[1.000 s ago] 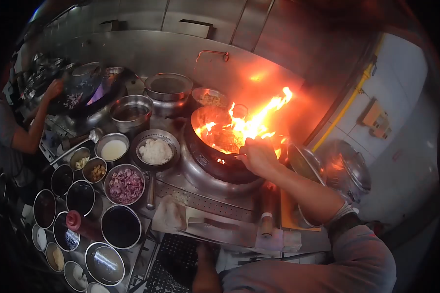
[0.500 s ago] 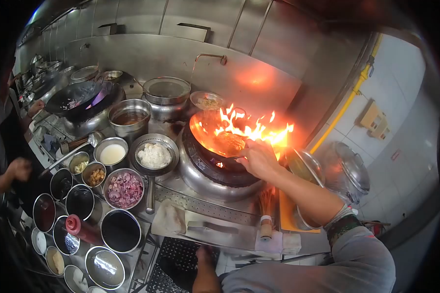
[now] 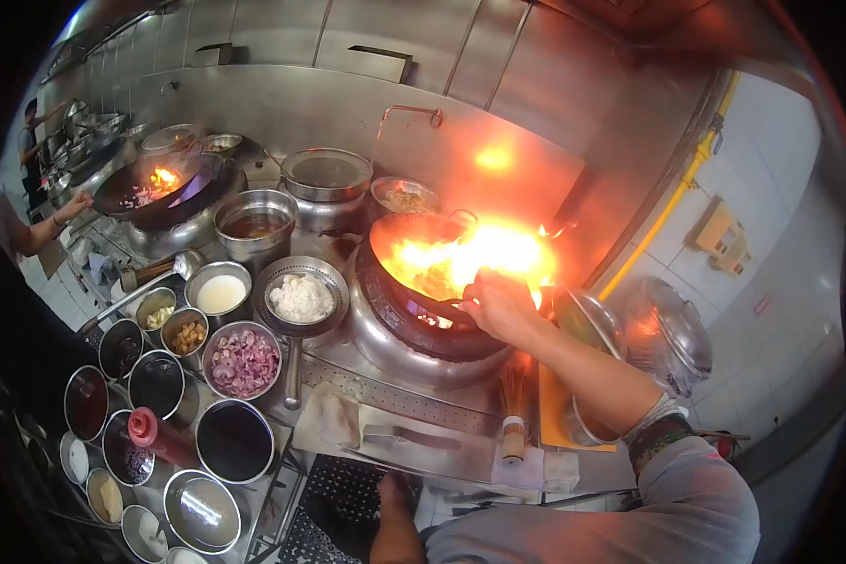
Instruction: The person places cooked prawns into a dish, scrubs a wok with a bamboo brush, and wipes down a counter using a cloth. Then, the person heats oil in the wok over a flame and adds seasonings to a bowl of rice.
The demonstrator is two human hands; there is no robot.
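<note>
My right hand point(image 3: 500, 308) is closed on the near handle of a black wok point(image 3: 390, 274) on the burner point(image 3: 385, 348). Bright flames point(image 3: 493, 252) fill the wok and rise past its far right rim; their glare hides most of the food inside. My left arm hangs low at the bottom centre, and my left hand point(image 3: 393, 489) shows only in part above a dark perforated mat, its fingers indistinct. A long-handled strainer point(image 3: 292, 385) with white rice-like food point(image 3: 301, 298) lies left of the wok, beside a bowl of chopped red onions point(image 3: 242, 360).
Several bowls of sauces and seasonings, with a red squeeze bottle point(image 3: 155, 434), crowd the left. A folded cloth point(image 3: 332, 418) and a bamboo brush point(image 3: 513, 428) lie along the front edge. At the left, a co-worker's hand point(image 3: 77, 203) holds another flaming wok point(image 3: 113, 195).
Flames in my wok have grown brighter and larger. Flames have appeared in the co-worker's wok, and that person's hand has moved onto its handle. My right hand stays on the wok handle.
</note>
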